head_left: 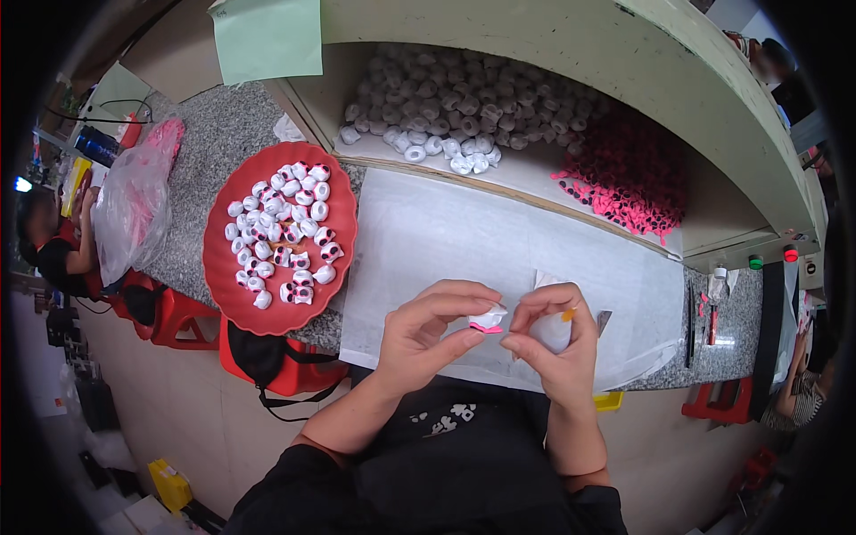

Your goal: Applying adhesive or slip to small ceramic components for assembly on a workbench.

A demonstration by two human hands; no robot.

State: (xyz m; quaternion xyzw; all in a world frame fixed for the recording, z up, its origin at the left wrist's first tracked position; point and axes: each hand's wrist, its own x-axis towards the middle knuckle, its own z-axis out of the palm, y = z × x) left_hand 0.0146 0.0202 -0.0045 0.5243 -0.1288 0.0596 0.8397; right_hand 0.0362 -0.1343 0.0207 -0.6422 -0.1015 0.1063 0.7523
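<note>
My left hand (421,337) is closed in a pinch on a small white toy piece with a pink part (488,321) along its lower side. Close beside it, my right hand (562,352) is wrapped round a small whitish squeeze bottle (551,333) with an orange bit (568,315) near its end. The bottle's tip is hard to make out between the fingers. Both hands are above a white paper sheet (419,241) on the table. To the left, a red scalloped plate (220,267) bears many white pieces, some with pink and black parts.
An overhanging shelf (553,40) arches over the sheet. Under it lie a heap of white ring-like pieces (464,107) and a pile of pink-and-black pieces (624,187). A plastic bag (134,201) lies far left. Red stools (285,361) stand below the table; other people sit at both sides.
</note>
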